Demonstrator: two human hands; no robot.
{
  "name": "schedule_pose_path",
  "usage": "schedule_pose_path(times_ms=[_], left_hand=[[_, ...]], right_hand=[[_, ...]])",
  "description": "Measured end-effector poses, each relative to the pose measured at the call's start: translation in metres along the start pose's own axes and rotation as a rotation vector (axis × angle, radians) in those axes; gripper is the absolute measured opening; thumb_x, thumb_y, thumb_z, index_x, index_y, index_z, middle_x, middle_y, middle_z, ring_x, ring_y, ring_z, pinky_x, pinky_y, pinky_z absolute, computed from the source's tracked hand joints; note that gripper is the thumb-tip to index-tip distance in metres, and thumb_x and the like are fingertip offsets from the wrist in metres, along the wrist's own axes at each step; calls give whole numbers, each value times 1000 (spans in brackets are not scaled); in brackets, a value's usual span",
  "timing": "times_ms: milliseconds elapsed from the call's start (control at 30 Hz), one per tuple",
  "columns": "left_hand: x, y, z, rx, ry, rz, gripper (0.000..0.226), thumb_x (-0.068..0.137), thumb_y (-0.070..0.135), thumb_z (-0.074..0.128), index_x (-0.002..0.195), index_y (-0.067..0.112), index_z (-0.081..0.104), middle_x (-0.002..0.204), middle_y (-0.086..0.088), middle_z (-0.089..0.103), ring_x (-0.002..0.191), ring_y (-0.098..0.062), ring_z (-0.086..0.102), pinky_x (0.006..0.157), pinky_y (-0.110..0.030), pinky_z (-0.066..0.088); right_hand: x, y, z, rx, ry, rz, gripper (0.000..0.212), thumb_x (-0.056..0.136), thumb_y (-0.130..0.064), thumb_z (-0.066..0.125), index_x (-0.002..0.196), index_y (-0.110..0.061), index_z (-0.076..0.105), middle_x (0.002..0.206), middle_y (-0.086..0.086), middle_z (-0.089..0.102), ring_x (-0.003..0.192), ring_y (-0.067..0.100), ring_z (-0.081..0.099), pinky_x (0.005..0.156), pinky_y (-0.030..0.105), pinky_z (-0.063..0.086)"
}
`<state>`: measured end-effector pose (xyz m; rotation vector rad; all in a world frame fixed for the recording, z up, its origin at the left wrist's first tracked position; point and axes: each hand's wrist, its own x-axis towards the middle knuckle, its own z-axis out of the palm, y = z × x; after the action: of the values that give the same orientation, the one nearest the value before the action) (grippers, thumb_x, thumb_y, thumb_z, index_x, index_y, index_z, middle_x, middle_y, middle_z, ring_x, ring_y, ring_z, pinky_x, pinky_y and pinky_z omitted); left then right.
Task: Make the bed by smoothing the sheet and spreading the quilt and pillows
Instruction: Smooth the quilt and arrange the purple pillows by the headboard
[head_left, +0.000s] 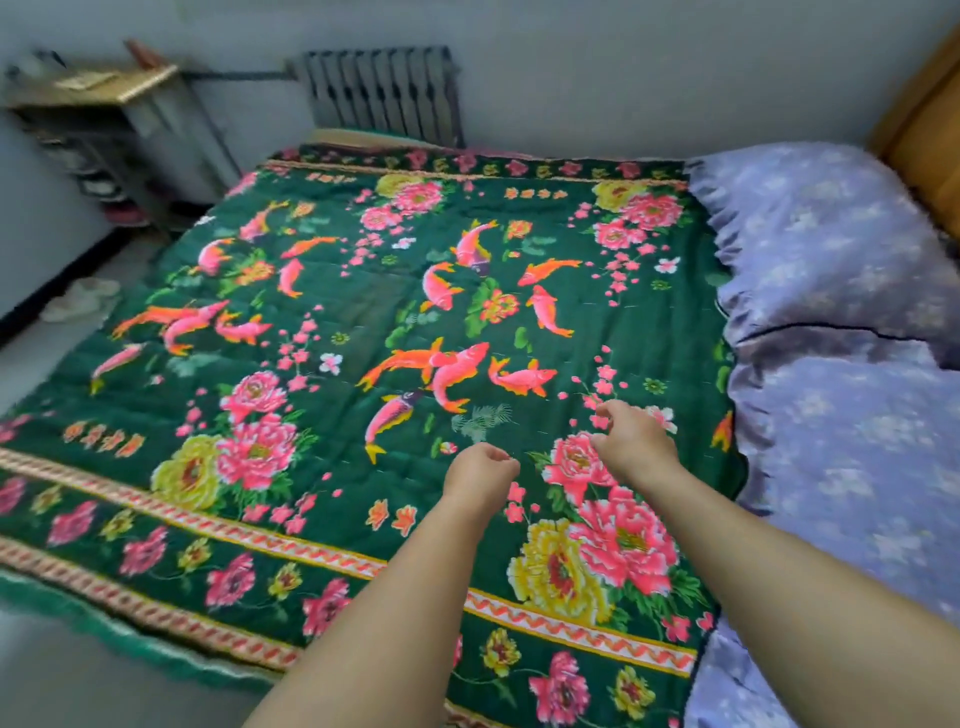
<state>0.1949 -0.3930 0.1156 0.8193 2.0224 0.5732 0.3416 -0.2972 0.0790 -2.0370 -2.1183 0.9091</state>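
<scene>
Head camera looked down on a dark green quilted cotton quilt (332, 312) printed with pink and orange fish and large pink and yellow flowers, which lay spread flat over most of the bed. Two lavender floral fabric pillows with frilled edges (841, 332) lay side by side along the right of the bed, touching the quilt's edge. A grey ribbed metal radiator (384, 93) stood against the far wall, and a wooden-topped shelf unit (109, 119) stood at far left. Both bare forearms reached out over the quilt. The left hand (478, 475) had its fingers curled loosely inward; whether it pinched the cloth could not be told. The right hand (631, 441) likewise showed curled fingers, just beside a pink flower, its hold unclear.
</scene>
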Motion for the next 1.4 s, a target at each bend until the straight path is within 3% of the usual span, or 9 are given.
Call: schedule_pose_path(times_ms=[167,400,500,667,867,967,1100,1233,1400], left_hand=[[7,-37,-60,-59,28,10,32,92,19,52,122,12,60,123,-7,61,103,-22,57,91,-30,45],[12,-155,-199,-97,39,-6,34,93,21,52,125,12,57,124,-6,60,108,-22,57,91,-30,46],[7,-201,-266,-150,120,-51,29,92,20,53,119,12,59,121,-6,62,109,-24,58,94,-33,47],[1,-266,-379,-224,322,-115,22,95,18,51,113,13,62,114,-6,62,94,-21,55,80,-31,45],[10,-333,-481,-222,468,-175,19,94,20,53,107,15,64,109,-3,64,94,-21,57,82,-30,45],[32,-367,-530,-231,507,-198,9,93,20,53,96,19,62,103,-3,64,95,-22,59,85,-32,48],[67,-392,-595,-186,542,-190,19,94,20,52,106,15,65,103,0,63,93,-20,58,79,-30,47],[107,-416,-672,-192,511,-208,19,93,19,54,106,14,66,107,-2,66,99,-22,60,87,-32,49],[136,-450,-758,-232,535,-195,17,93,18,54,105,15,66,103,-2,66,94,-19,59,78,-28,45]], right_hand=[[-15,-76,36,-50,-39,-83,42,91,-22,54,133,-20,50,131,6,57,120,28,52,101,41,43],[-69,-214,140,-95,-117,-116,41,92,-29,55,132,-21,51,133,7,56,122,28,52,102,41,42],[-96,-282,184,-57,-170,-163,41,91,-27,56,132,-19,52,133,6,57,121,27,53,100,36,43],[-130,-404,246,42,-196,-335,36,92,-21,54,127,-16,57,127,6,61,103,23,61,86,30,49],[-142,-518,315,134,-200,-473,27,93,-15,53,117,-14,66,119,6,66,97,22,64,85,35,53],[-128,-565,353,157,-174,-467,25,92,-13,51,111,-14,69,116,7,67,101,24,62,88,35,51],[-101,-625,393,171,-134,-449,28,91,-11,48,109,-13,70,118,9,64,107,28,58,92,33,46],[-86,-696,436,181,-131,-311,29,92,-9,47,110,-13,69,118,7,63,108,27,58,90,32,45],[-83,-790,486,113,-197,-304,30,91,-11,45,110,-18,68,119,6,61,105,26,59,85,34,48]])
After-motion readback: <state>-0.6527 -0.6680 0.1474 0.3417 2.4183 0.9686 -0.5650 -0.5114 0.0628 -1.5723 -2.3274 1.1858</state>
